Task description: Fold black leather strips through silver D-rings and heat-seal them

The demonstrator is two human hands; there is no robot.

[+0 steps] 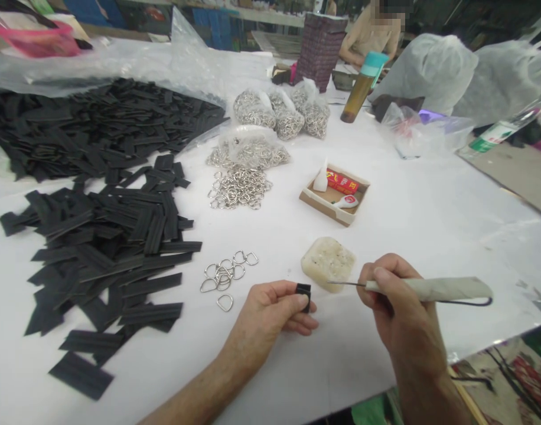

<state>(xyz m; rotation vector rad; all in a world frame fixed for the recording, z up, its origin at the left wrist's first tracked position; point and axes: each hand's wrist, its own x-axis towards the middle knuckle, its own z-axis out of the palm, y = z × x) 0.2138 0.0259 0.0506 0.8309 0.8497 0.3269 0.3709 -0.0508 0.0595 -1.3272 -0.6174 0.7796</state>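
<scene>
My left hand [274, 310] is closed, pinching a small folded black strap piece [303, 290] between thumb and fingers just above the white table [430, 224]. My right hand [392, 295] grips a thin metal tool with a paper-wrapped handle [434, 288]. Its tip points left toward a pale, yellowish glue block [328, 262] and the black piece. A few loose metal D-rings [226, 274] lie just left of my left hand.
Black strap pieces [115, 248] are heaped on the left and far left. Bags and a loose pile of D-rings [241, 186] sit mid-table. Behind the glue block are a small cardboard tray [335, 195] and a bottle [361, 88]. Another person sits at the far side.
</scene>
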